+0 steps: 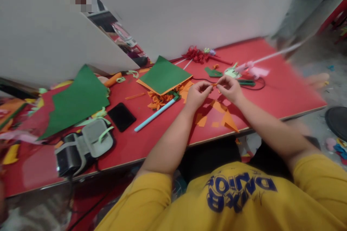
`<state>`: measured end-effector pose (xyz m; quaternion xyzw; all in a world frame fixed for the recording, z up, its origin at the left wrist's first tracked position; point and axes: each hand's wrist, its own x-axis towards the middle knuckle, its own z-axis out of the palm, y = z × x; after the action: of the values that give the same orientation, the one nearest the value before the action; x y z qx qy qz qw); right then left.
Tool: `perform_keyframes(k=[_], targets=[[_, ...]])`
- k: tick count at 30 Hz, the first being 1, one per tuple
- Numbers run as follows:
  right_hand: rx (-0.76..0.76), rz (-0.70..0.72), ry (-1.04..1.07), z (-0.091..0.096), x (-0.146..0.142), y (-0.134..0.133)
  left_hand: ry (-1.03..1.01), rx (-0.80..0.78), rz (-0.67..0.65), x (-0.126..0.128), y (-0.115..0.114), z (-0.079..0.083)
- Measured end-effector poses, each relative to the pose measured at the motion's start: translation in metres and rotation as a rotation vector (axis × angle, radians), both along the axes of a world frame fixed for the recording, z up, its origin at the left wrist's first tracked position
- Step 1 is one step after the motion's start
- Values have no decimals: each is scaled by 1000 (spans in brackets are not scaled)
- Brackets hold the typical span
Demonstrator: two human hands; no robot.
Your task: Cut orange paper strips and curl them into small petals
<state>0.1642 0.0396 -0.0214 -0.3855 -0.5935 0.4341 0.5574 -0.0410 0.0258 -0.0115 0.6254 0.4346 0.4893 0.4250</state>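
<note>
Between the fingertips of both hands is a small strip of orange paper (214, 85). My left hand (199, 94) pinches its left end, and my right hand (230, 87) pinches the other end. Below them, cut orange paper scraps (229, 120) lie on the red table (162, 130). Left of my left hand, a stack of green and orange paper sheets (165, 75) rests partly over an orange paper flower (155, 100). A light blue stick (154, 115) slants from beside it toward the front. Past my right hand lie scissors with a green handle (247, 83).
A pink glue gun (248, 68) with a cord lies behind my right hand. Red paper flowers (196, 55) sit near the wall. Leftward are a black phone (121, 116), an open grey case (97, 138) and a large green sheet (78, 103). A person's hand (317, 79) shows blurred at right.
</note>
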Motion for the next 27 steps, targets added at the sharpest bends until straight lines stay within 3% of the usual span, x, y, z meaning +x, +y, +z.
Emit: perform_keyframes(k=[5,14,21,27], targets=[[106,-13,-132,4,4,-5,105,84,9,-1,3,-4],[19,-5,-32,7,11,-2,-162,-45,-108,4,16,-8],[-14,37,25,8,9,-1,-177,-138,-105,2,12,-4],[-52,32,7,7,10,-1,-62,-13,-87,1,16,-9]])
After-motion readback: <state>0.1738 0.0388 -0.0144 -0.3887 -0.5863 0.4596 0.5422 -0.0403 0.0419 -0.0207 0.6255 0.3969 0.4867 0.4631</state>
